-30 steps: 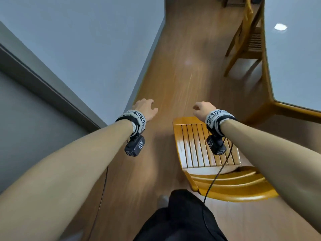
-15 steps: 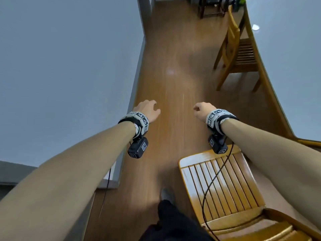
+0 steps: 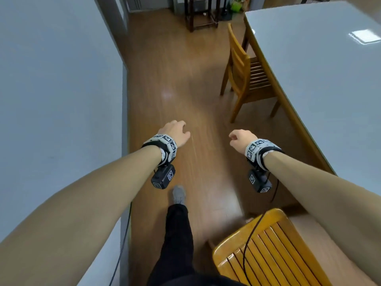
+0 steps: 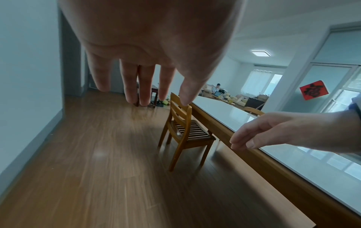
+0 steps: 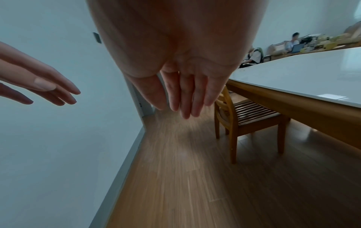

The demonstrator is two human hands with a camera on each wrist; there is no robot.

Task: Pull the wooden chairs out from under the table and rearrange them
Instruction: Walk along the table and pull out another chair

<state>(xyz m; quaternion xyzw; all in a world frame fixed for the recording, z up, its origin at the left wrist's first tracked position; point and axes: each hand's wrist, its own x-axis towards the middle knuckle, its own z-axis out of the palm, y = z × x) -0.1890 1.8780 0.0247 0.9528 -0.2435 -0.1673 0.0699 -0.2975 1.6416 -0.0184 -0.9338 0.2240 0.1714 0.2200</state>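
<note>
A wooden slatted chair (image 3: 245, 75) stands ahead on the right, its seat partly tucked under the long white-topped table (image 3: 321, 83); it also shows in the wrist views as the chair (image 4: 185, 131) and the chair (image 5: 248, 117). Another wooden chair (image 3: 268, 250) stands pulled out at my lower right, only its seat in view. My left hand (image 3: 175, 132) and right hand (image 3: 240, 138) hang in the air over the floor, short of the far chair, fingers relaxed and holding nothing. The left hand (image 4: 144, 86) and right hand (image 5: 181, 98) show straight fingers.
A grey wall (image 3: 61, 100) runs along the left, leaving a wooden-floor corridor (image 3: 181, 83) between it and the table. A dark stool (image 3: 201, 15) stands at the far end. My leg and foot (image 3: 179, 196) are on the floor. People sit far off (image 4: 216, 88).
I have walked forward along the corridor. The pulled-out chair slid from under my hands to my lower right, and the far chair has come closer. Both hands stay empty.
</note>
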